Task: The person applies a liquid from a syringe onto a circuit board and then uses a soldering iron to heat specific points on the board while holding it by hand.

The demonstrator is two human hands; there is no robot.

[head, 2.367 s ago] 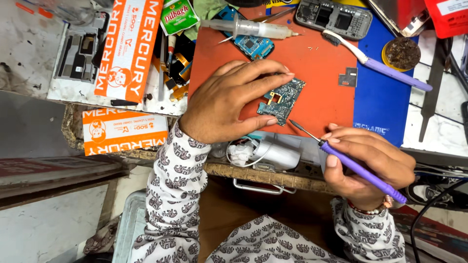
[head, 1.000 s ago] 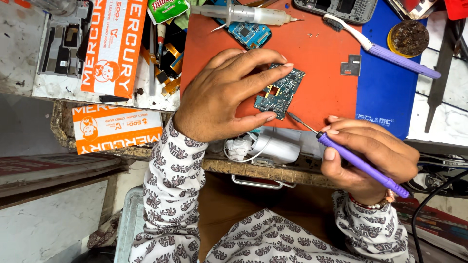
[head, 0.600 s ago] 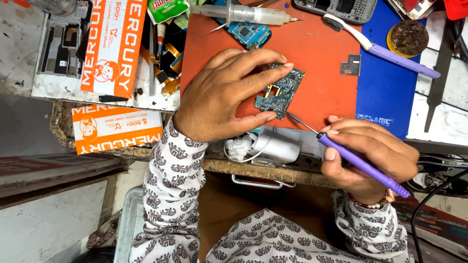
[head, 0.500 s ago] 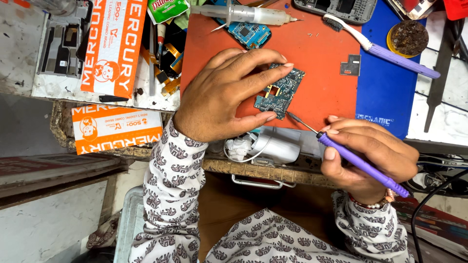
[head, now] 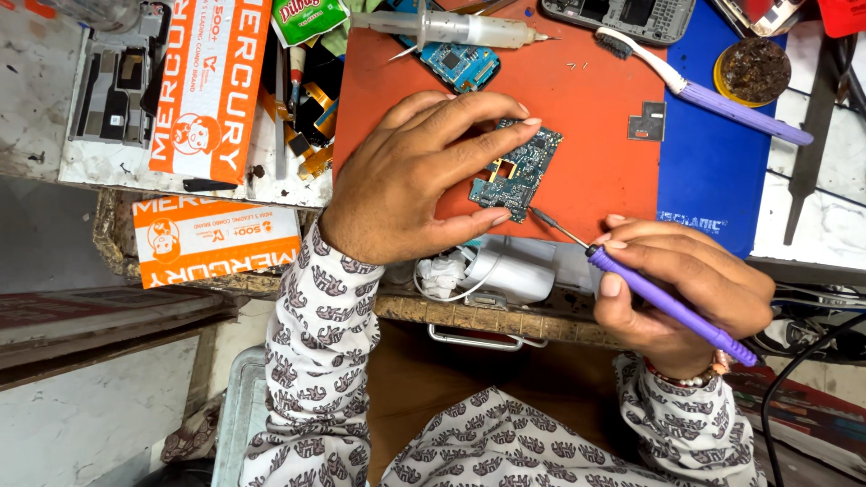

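The left hand (head: 410, 180) has its grip clamped on a small circuit board (head: 516, 169), pinning it to the orange mat (head: 595, 171). The right hand (head: 681, 289) grips a purple soldering iron (head: 667, 305), tip at the board's lower edge.

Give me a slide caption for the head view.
Left hand steadies a circuit board on an orange mat; right hand holds a purple tool.

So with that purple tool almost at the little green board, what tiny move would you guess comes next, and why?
Probably a slight nudge of the tip forward onto the circuit board. The right hand holds the purple-handled tool with its thin metal tip at the board's lower edge, and the left hand pins the board between fingers and thumb on the orange mat.
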